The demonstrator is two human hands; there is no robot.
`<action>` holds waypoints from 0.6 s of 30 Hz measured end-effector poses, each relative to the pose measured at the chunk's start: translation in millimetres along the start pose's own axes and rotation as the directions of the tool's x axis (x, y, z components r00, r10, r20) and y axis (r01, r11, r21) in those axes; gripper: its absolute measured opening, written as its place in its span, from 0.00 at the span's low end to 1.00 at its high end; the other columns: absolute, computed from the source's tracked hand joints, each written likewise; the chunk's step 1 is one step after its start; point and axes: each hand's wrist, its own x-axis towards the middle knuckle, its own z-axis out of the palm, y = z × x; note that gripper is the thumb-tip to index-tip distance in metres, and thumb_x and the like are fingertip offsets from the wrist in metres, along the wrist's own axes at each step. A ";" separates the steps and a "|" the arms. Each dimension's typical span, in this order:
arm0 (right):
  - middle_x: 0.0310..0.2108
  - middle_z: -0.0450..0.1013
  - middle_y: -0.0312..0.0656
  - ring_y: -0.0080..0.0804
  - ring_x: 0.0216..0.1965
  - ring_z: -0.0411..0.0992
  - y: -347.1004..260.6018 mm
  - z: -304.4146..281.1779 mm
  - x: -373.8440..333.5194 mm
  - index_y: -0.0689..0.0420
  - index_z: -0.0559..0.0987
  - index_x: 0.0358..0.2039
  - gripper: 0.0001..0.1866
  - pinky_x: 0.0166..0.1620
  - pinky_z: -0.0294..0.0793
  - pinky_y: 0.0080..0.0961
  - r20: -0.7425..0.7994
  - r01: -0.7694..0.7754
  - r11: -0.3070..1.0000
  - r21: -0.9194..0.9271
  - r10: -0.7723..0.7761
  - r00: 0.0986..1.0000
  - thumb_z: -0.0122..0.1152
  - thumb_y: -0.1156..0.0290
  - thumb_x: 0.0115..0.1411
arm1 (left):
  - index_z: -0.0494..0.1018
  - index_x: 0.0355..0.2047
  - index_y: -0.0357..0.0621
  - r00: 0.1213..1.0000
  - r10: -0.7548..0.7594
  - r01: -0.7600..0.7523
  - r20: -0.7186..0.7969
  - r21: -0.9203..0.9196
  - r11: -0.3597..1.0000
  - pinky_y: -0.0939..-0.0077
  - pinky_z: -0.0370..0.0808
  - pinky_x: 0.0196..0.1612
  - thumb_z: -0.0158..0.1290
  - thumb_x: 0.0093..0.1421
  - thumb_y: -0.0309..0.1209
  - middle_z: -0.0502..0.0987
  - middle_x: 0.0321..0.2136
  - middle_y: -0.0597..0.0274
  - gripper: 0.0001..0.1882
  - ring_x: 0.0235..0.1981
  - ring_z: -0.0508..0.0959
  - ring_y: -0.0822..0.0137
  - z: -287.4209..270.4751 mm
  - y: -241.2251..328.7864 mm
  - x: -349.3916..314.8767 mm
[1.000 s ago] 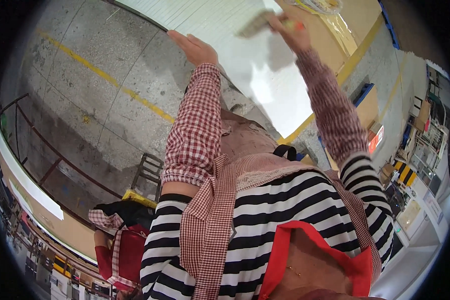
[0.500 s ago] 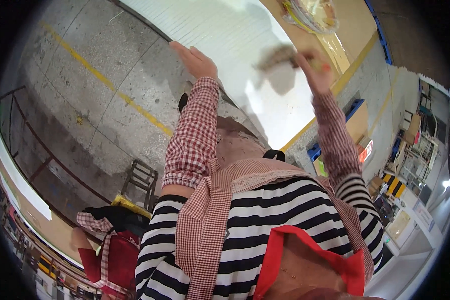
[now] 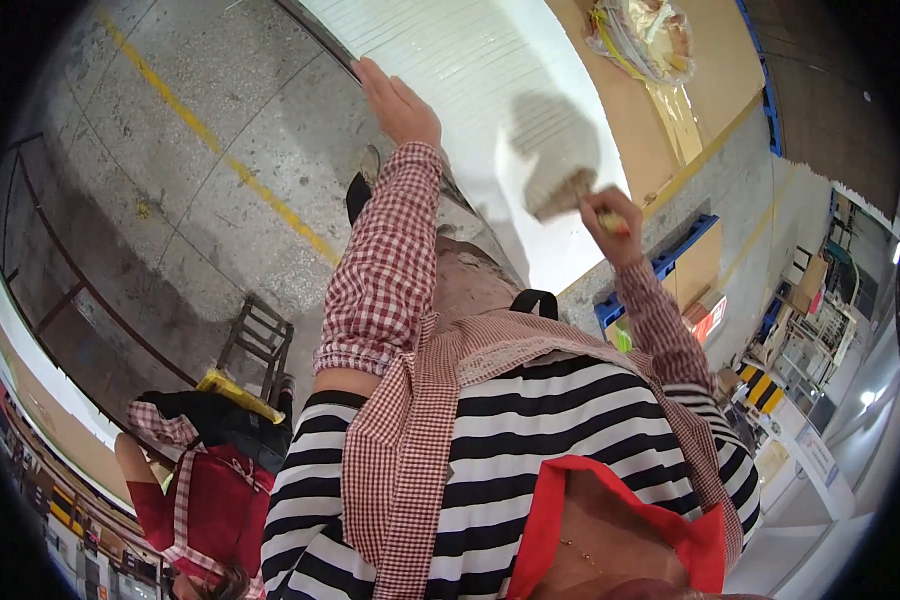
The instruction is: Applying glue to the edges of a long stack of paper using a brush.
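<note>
A large white sheet [image 3: 460,60] with faint ruled lines lies in front of me. Beside its left edge is my left hand [image 3: 402,108], fingers stretched out and holding nothing; whether it touches the edge I cannot tell. My right hand [image 3: 612,222] is closed round the handle of a wide brush [image 3: 562,195]. The brush's brownish bristles point left, over the near right part of the sheet, and a bit of its yellow and red handle shows at the fist. Bristle contact with the sheet cannot be made out.
Right of the sheet, a clear plastic bag [image 3: 650,40] rests on brown board [image 3: 715,65]. A blue pallet [image 3: 685,245] stands nearer on the right. On the left are a dark stool [image 3: 262,340], a metal rail [image 3: 95,290] and another person [image 3: 215,500] in red.
My right hand and the brush have come down toward me, and the brush is less blurred. My left hand stays by the sheet's edge. The whole view has shifted slightly.
</note>
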 end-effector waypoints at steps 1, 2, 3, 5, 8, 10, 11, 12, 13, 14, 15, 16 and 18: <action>0.20 0.70 0.39 0.21 0.24 0.69 3.8 -8.2 -14.3 0.63 0.74 0.22 0.05 0.28 0.69 0.19 0.003 -0.028 1.000 0.001 0.028 1.000 0.64 0.80 0.47 | 0.43 0.64 0.37 1.000 0.002 -0.002 0.002 -0.007 1.000 0.62 0.47 0.66 0.27 0.67 0.33 0.42 0.65 0.46 0.26 0.66 0.46 0.49 0.0 0.6 -0.8; 0.20 0.70 0.39 0.21 0.24 0.69 6.2 -17.1 -16.2 0.63 0.74 0.22 0.05 0.28 0.69 0.19 -0.006 -0.028 1.000 -0.006 0.028 1.000 0.64 0.80 0.47 | 0.43 0.64 0.37 1.000 -0.007 0.007 0.007 -0.016 1.000 0.62 0.47 0.66 0.27 0.67 0.32 0.41 0.65 0.46 0.26 0.65 0.46 0.49 1.0 2.4 -2.6; 0.19 0.70 0.39 0.21 0.23 0.69 8.7 -24.0 -16.9 0.63 0.74 0.21 0.05 0.27 0.69 0.19 0.034 -0.127 0.992 -0.016 0.128 0.991 0.63 0.80 0.48 | 0.43 0.64 0.37 1.000 -0.016 0.016 0.010 -0.024 1.000 0.63 0.48 0.66 0.27 0.67 0.32 0.41 0.65 0.46 0.26 0.65 0.46 0.49 1.1 3.6 -3.7; 0.18 0.71 0.37 0.20 0.21 0.70 7.9 -29.2 1.2 0.63 0.75 0.20 0.07 0.24 0.69 0.18 0.082 -0.249 0.965 0.077 0.243 0.967 0.63 0.77 0.51 | 0.43 0.64 0.37 1.000 -0.016 0.017 0.019 -0.036 0.999 0.63 0.48 0.66 0.27 0.67 0.32 0.41 0.65 0.46 0.26 0.66 0.46 0.49 -0.9 5.9 -6.1; 0.21 0.72 0.36 0.21 0.24 0.71 -41.7 -4.8 100.8 0.62 0.76 0.27 0.07 0.30 0.71 0.17 -0.030 -0.262 0.959 0.102 0.267 0.963 0.59 0.71 0.57 | 0.42 0.64 0.37 0.999 -0.037 0.038 0.027 -0.024 0.999 0.64 0.48 0.66 0.27 0.67 0.33 0.40 0.65 0.46 0.26 0.66 0.45 0.50 -6.3 2.2 -6.7; 0.24 0.75 0.38 0.23 0.27 0.72 -62.8 12.5 168.9 0.61 0.77 0.27 0.08 0.34 0.71 0.19 -0.094 -0.166 0.980 0.110 0.177 0.980 0.60 0.68 0.56 | 0.42 0.64 0.37 0.998 -0.054 0.055 0.042 -0.022 0.998 0.64 0.48 0.66 0.27 0.68 0.34 0.40 0.65 0.46 0.26 0.66 0.45 0.51 -2.0 4.1 -7.1; 0.24 0.75 0.38 0.22 0.27 0.72 -54.5 25.0 198.8 0.60 0.77 0.27 0.08 0.34 0.71 0.19 -0.109 -0.052 0.962 0.269 0.084 0.991 0.60 0.68 0.56 | 0.42 0.64 0.37 0.998 -0.036 0.037 0.048 -0.004 0.999 0.65 0.48 0.66 0.27 0.68 0.34 0.40 0.65 0.46 0.27 0.66 0.45 0.51 1.5 5.5 -8.0; 0.25 0.75 0.37 0.21 0.27 0.72 -43.4 28.7 218.1 0.60 0.78 0.28 0.08 0.34 0.71 0.19 -0.141 0.062 0.909 0.411 -0.004 0.990 0.61 0.68 0.56 | 0.41 0.64 0.37 0.998 -0.021 0.021 0.059 0.009 1.000 0.65 0.48 0.66 0.27 0.68 0.35 0.39 0.65 0.46 0.27 0.66 0.45 0.51 6.8 7.2 -10.8; 0.25 0.75 0.37 0.21 0.27 0.72 -38.5 34.1 220.6 0.60 0.78 0.28 0.08 0.34 0.71 0.19 -0.137 0.052 0.907 0.417 0.006 0.991 0.61 0.68 0.56 | 0.41 0.64 0.37 0.998 -0.026 0.025 0.066 0.017 1.000 0.65 0.48 0.66 0.27 0.68 0.35 0.39 0.65 0.46 0.27 0.66 0.45 0.51 5.6 3.8 -11.9; 0.23 0.74 0.36 0.21 0.25 0.70 -33.3 37.5 220.6 0.60 0.77 0.25 0.08 0.31 0.70 0.18 -0.094 -0.010 0.920 0.393 0.050 0.994 0.61 0.69 0.54 | 0.41 0.64 0.37 0.997 -0.038 0.038 0.063 0.010 0.999 0.65 0.48 0.66 0.26 0.68 0.35 0.39 0.65 0.46 0.27 0.66 0.45 0.52 5.1 2.7 -10.7; 0.20 0.73 0.35 0.20 0.23 0.69 -28.8 38.3 216.8 0.60 0.76 0.22 0.07 0.28 0.69 0.17 -0.054 -0.071 0.928 0.365 0.097 0.994 0.61 0.71 0.53 | 0.41 0.64 0.37 0.997 -0.049 0.049 0.062 0.000 0.999 0.65 0.48 0.66 0.26 0.68 0.36 0.39 0.65 0.46 0.27 0.66 0.44 0.52 5.3 2.1 -9.9; 0.22 0.74 0.36 0.20 0.25 0.71 -18.9 35.1 199.2 0.61 0.77 0.25 0.07 0.30 0.71 0.18 -0.051 -0.077 0.963 0.257 0.092 0.994 0.61 0.70 0.54 | 0.41 0.64 0.37 0.996 -0.049 0.049 0.075 0.002 0.999 0.65 0.48 0.66 0.26 0.68 0.36 0.39 0.65 0.46 0.27 0.66 0.44 0.52 4.9 1.5 -9.2; 0.24 0.75 0.38 0.21 0.26 0.72 6.7 21.5 144.0 0.61 0.78 0.29 0.07 0.32 0.73 0.18 -0.052 -0.084 0.988 0.133 0.092 0.994 0.62 0.71 0.55 | 0.41 0.64 0.36 0.999 -0.010 0.009 0.036 0.011 1.000 0.66 0.47 0.66 0.25 0.68 0.36 0.39 0.65 0.46 0.27 0.66 0.43 0.52 2.2 -1.2 -4.6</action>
